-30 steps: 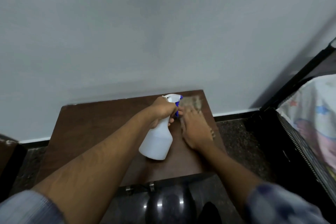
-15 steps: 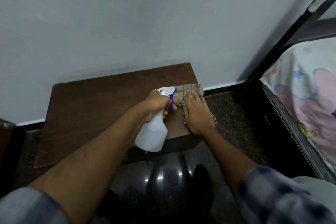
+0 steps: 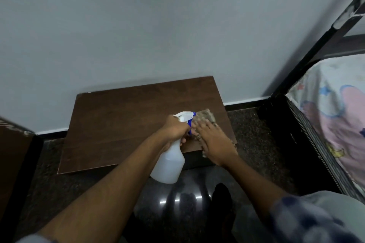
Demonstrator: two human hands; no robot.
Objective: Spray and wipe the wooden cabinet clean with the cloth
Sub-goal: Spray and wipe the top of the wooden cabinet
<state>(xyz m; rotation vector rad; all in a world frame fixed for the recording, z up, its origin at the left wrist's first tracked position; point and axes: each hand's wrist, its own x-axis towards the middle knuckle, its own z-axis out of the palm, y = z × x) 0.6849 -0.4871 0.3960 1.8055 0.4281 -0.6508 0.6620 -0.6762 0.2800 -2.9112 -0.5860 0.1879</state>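
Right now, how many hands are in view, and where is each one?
2. The left hand grips the spray bottle over the cabinet, front right. The right hand lies flat on the cloth at its right edge.

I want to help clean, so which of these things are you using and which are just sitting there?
For the job:
- spray bottle, gripped by the left hand
- cloth, under the flat right hand
- wooden cabinet

Just there:
- bed sheet with cartoon print
- black bed frame
- brown furniture at far left
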